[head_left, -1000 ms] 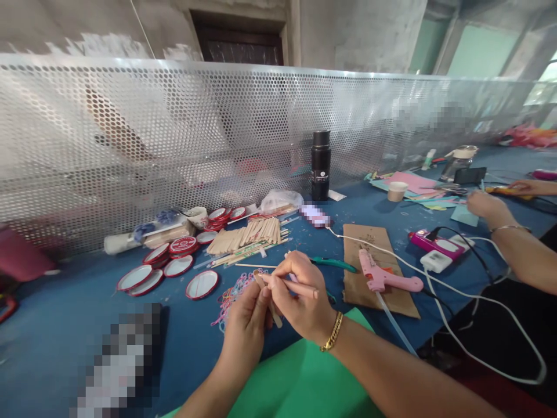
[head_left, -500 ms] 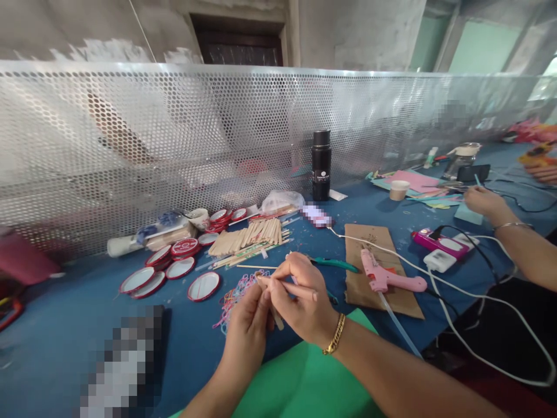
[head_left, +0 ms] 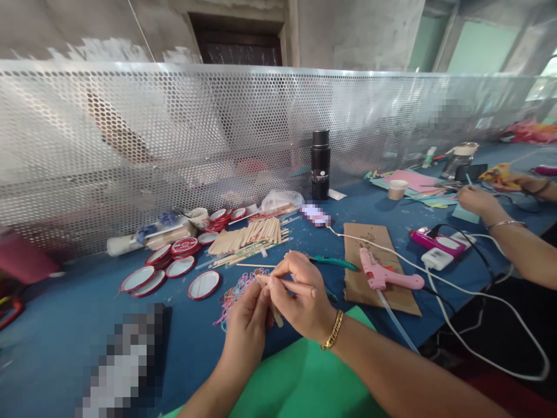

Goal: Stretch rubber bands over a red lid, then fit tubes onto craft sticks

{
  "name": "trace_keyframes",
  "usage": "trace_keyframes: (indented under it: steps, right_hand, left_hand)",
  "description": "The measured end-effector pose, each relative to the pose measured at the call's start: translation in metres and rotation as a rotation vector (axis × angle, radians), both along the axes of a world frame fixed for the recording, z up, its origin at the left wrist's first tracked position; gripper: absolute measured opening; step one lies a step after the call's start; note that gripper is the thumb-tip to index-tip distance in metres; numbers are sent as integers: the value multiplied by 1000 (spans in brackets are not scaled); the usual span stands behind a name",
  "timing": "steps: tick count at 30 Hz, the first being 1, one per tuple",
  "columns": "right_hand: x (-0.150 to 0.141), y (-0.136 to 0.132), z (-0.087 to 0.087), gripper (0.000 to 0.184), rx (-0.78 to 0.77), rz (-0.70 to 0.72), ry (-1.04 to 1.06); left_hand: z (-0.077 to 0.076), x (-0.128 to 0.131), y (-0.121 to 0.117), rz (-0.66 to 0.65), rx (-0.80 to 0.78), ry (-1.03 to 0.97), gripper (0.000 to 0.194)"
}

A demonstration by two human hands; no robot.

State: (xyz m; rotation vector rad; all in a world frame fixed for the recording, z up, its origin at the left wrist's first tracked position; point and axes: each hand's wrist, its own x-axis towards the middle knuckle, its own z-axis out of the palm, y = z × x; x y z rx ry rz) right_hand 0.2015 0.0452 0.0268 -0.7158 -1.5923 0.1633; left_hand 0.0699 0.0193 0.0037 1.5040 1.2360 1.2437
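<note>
My right hand [head_left: 300,296], with a gold bracelet at the wrist, grips a light pinkish pencil [head_left: 307,289]. The pencil's tip points down-left, at my left fingertips. Between the fingers and thumb of my left hand [head_left: 249,316] is a wooden craft stick [head_left: 277,317], mostly covered by both hands. One end of the stick shows below the right hand. The two hands touch or nearly touch. Just behind them lies a tangle of colourful loops [head_left: 232,293]. Whether the pencil tip touches the stick is too small to tell.
Beyond the hands are a pile of craft sticks [head_left: 246,236] and several red-rimmed lids [head_left: 204,285]. To the right, a pink glue gun [head_left: 383,274] rests on cardboard [head_left: 354,232], with a white cable [head_left: 478,294] nearby. A black flask [head_left: 320,168] stands behind. A co-worker's hand [head_left: 476,203] works at far right.
My hands keep nearly the same pose, pencil and craft stick still held. At far right, another person's hand with a yellow-orange thing has moved left. The view has shifted slightly.
</note>
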Motion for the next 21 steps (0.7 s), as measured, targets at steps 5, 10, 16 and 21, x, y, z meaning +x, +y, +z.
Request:
trace_keyframes:
  steps: [5, 10, 16, 21]
  right_hand:
    - [2, 1, -1, 19, -23, -14, 34]
    - [1, -1, 1, 20, -14, 10, 14]
    - [2, 2, -3, 18, -34, -19, 22]
    - [1, 1, -2, 18, -14, 6, 35]
  left_hand:
    - [1, -1, 1, 22, 6, 29, 47]
    - [2, -1, 0, 17, -8, 21, 46]
    - [1, -2, 1, 21, 12, 12, 46]
    - [0, -2, 2, 17, 13, 12, 47]
